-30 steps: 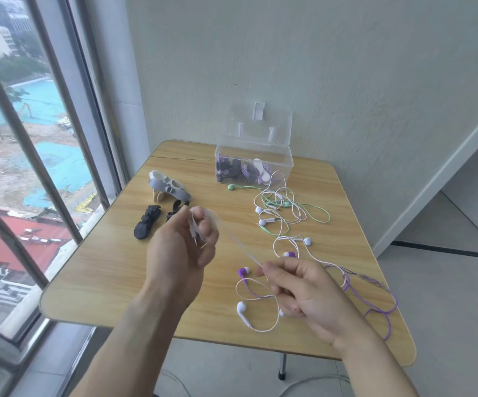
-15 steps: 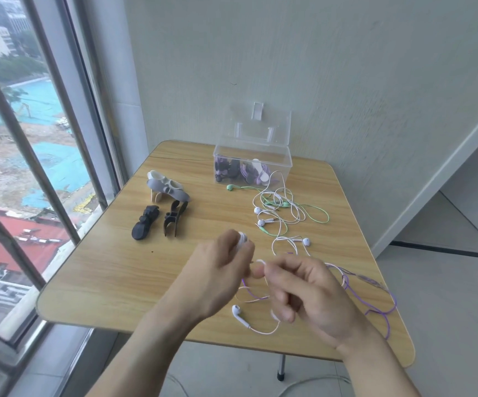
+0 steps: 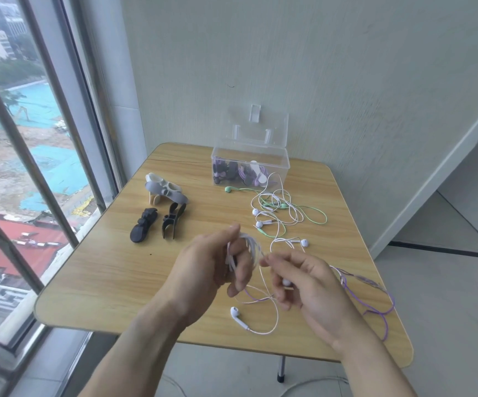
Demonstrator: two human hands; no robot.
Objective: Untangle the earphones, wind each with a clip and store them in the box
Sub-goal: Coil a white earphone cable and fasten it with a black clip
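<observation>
Wooden desk beside a window. Clear box at far centre, lid up, wound earphones with clips inside. Left hand raised over desk's near middle, fingers curled round loops of white earphone cable. Right hand just beside it, fingertips pinching the same cable. Loose white and green earphones between hands and box; purple cable at right. Clips at far left; white earbud near front edge.
</observation>
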